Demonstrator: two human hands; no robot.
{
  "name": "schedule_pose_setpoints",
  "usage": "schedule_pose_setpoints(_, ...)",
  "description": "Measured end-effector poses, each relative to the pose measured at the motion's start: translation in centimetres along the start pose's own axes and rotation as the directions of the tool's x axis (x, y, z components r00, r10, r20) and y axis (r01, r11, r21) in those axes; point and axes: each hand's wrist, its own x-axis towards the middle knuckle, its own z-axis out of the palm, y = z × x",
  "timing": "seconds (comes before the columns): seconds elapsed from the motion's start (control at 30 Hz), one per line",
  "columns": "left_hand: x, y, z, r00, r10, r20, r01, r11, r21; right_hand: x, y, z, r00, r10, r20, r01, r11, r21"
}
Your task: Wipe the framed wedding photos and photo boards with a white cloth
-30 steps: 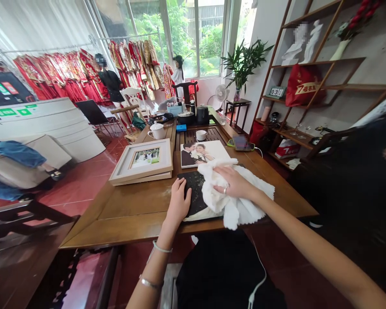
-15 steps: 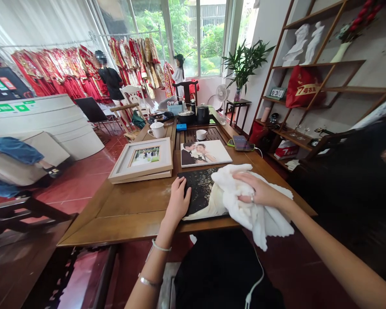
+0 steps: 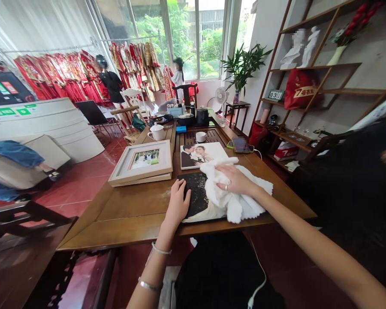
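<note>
A dark photo panel (image 3: 195,195) lies flat at the near edge of the wooden table, a pale dress shape across its lower part. My left hand (image 3: 179,201) rests on the panel's left edge, fingers stretched out and holding nothing. Bunched under my right hand (image 3: 234,180) is a white towel (image 3: 241,206), pressed onto the panel's right side and hiding that part of it. The fingers of that hand are curled into the cloth. Just behind lies a white-edged photo panel of a couple (image 3: 201,155), its near right corner covered by the towel.
Stacked picture frames (image 3: 141,162) lie left on the wooden table (image 3: 122,214). A lidded white cup (image 3: 156,131), a small white cup (image 3: 200,137) and a phone (image 3: 242,144) on a cable stand farther back. Other people are by the clothes racks and at the sides.
My right hand has moved the towel left and toward the back of the panel; the towel's hanging end is now up on the table. My left hand has stayed in place.
</note>
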Motion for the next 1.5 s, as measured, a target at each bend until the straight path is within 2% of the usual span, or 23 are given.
schedule_pose_setpoints(0.17, 0.1, -0.1, 0.1, 1.000, 0.005, -0.006, -0.005, 1.000, 0.008, -4.0, -4.2, -0.2, 0.987, -0.144, 0.067, 0.136, 0.984, 0.118)
schedule_pose_setpoints(0.27, 0.1, 0.0, 0.0, 1.000, 0.002, 0.001, -0.002, 1.000, 0.019, -6.1, -5.2, -1.2, 0.974, -0.190, 0.119, 0.167, 0.968, 0.186)
schedule_pose_setpoints(0.37, 0.1, 0.2, 0.0, 1.000, -0.004, 0.006, 0.004, 1.000, 0.016, -7.1, -4.1, -2.1, 0.964, -0.207, 0.167, 0.163, 0.957, 0.241)
schedule_pose_setpoints(0.47, 0.1, 0.2, -0.1, 1.000, -0.010, 0.012, 0.010, 1.000, 0.000, -6.9, -1.7, -2.5, 0.977, -0.157, 0.144, 0.121, 0.965, 0.231)
schedule_pose_setpoints(0.6, 0.2, 0.3, -0.2, 1.000, -0.014, 0.022, 0.014, 1.000, 0.002, -4.8, 1.6, -2.0, 0.999, -0.019, 0.048, 0.011, 0.989, 0.150)
schedule_pose_setpoints(0.73, 0.2, 0.4, -0.3, 1.000, -0.011, 0.029, 0.011, 1.000, 0.012, -1.6, 2.4, -0.8, 0.997, 0.081, -0.005, -0.081, 0.995, 0.051)
schedule_pose_setpoints(0.83, 0.1, 0.4, -0.2, 0.999, -0.009, 0.032, 0.008, 1.000, 0.016, 0.3, 0.8, 0.2, 0.999, 0.053, 0.005, -0.053, 0.998, 0.017)
schedule_pose_setpoints(0.93, 0.1, 0.2, -0.2, 1.000, -0.004, 0.020, 0.004, 1.000, 0.004, 0.5, -1.7, 1.0, 0.999, -0.029, 0.037, 0.027, 0.999, 0.045)
schedule_pose_setpoints(1.1, 0.0, -0.2, -0.2, 0.999, 0.005, 0.054, -0.004, 1.000, -0.020, -2.3, -5.7, 0.5, 0.978, -0.164, 0.126, 0.145, 0.978, 0.150)
schedule_pose_setpoints(1.2, 0.0, -0.2, -0.3, 0.997, -0.001, 0.074, 0.002, 1.000, -0.024, -4.2, -6.6, -0.8, 0.959, -0.217, 0.181, 0.177, 0.961, 0.211)
schedule_pose_setpoints(1.33, 0.1, 0.2, -0.3, 0.999, -0.012, 0.038, 0.012, 1.000, -0.007, -5.1, -5.0, -2.3, 0.941, -0.243, 0.235, 0.170, 0.941, 0.293)
schedule_pose_setpoints(1.5, 0.1, 0.5, -0.3, 0.999, -0.015, 0.034, 0.014, 1.000, 0.011, -3.7, -0.4, -2.3, 0.986, -0.063, 0.155, 0.025, 0.972, 0.232)
